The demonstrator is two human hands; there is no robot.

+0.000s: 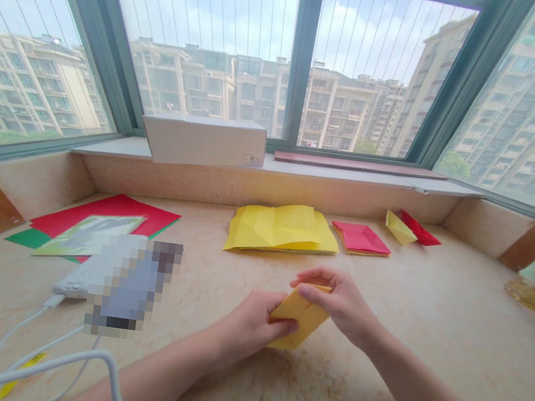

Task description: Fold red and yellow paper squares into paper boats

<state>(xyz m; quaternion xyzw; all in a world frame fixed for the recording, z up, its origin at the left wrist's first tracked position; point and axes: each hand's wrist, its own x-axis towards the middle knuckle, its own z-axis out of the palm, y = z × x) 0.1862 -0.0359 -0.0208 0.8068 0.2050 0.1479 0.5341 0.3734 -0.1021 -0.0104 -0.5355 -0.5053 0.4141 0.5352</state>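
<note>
L hand (251,326) & R hand (340,302) both clamped on a small folded yellow paper (298,323), low over the counter (430,314) (touching it or not, can't tell). L thumb on the lower corner, R fingers curled over the top edge. Prob. mid-fold, pressing a crease. The next move calls for edges kept lined up w/ a firm pinch, else the crease skews. From the hands: creased yellow sheet (278,228) at 12 o'clock, red folded piece (361,238) at 1, coloured sheets (112,213) at 10.
</note>
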